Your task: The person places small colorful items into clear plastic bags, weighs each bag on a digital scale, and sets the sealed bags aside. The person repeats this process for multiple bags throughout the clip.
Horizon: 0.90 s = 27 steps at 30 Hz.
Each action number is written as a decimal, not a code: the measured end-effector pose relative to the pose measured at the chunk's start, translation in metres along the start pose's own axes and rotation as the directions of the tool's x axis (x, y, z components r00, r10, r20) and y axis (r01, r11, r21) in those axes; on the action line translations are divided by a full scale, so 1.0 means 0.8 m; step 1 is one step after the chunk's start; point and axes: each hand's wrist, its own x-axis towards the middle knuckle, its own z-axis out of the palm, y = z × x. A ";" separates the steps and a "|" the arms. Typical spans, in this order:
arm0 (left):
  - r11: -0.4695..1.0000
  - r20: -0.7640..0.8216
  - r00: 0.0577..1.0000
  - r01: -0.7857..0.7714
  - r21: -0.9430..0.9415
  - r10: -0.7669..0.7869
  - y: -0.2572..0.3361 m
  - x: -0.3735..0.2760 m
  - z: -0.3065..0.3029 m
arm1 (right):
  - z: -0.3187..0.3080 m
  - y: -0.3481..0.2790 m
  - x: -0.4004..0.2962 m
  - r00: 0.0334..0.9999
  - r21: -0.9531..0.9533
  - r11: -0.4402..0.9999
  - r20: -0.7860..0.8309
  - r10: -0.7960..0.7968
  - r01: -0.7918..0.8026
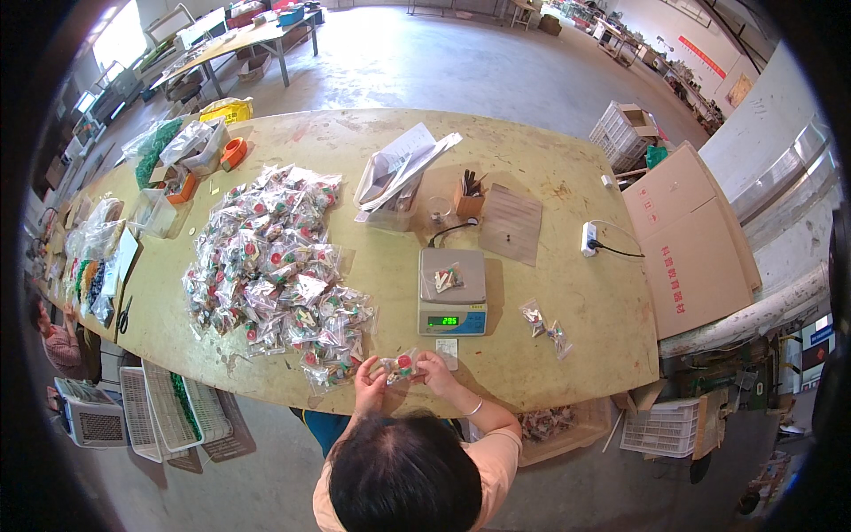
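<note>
My left hand [369, 386] and my right hand [439, 378] hold a small clear plastic bag [401, 364] between them at the table's near edge. Inside it are small parts, among them a round red piece. Just beyond is a digital scale [453, 274] with a lit green display, and another bag of parts [448, 278] lies on its pan. A small printed paper slip [447, 354] sits in front of the scale. To the left spreads a big heap of similar filled bags [272, 259]. Two more bags [546, 329] lie to the right of the scale.
Beyond the scale stand a plastic bin of papers [392, 186], a holder with pens [470, 193] and a brown sheet [510, 224]. A power strip [588, 239] and cardboard box [691, 246] are at right. Scissors [123, 315] lie left; a co-worker [63, 342] sits farther left.
</note>
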 end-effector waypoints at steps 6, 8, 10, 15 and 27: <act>0.220 0.419 0.862 -0.485 0.847 0.285 0.064 0.012 0.017 | -0.003 0.000 0.000 0.995 -0.021 0.996 0.034 -0.089 0.090; -0.202 0.525 0.824 -0.489 0.849 0.212 0.089 0.038 0.022 | 0.001 -0.001 -0.006 0.994 -0.081 0.991 0.036 -0.104 0.106; -0.455 0.539 0.831 -0.430 0.780 0.139 0.099 0.066 0.029 | 0.006 -0.003 -0.013 0.997 -0.150 0.986 0.009 -0.075 0.076; -0.591 0.405 0.912 -0.288 0.754 0.072 0.108 0.115 0.016 | 0.014 -0.006 -0.015 0.993 -0.186 0.977 0.053 -0.101 0.109; -0.795 0.626 0.730 -0.195 0.575 0.274 0.242 0.201 -0.105 | 0.009 0.005 -0.006 0.999 -0.118 0.992 0.029 -0.042 0.045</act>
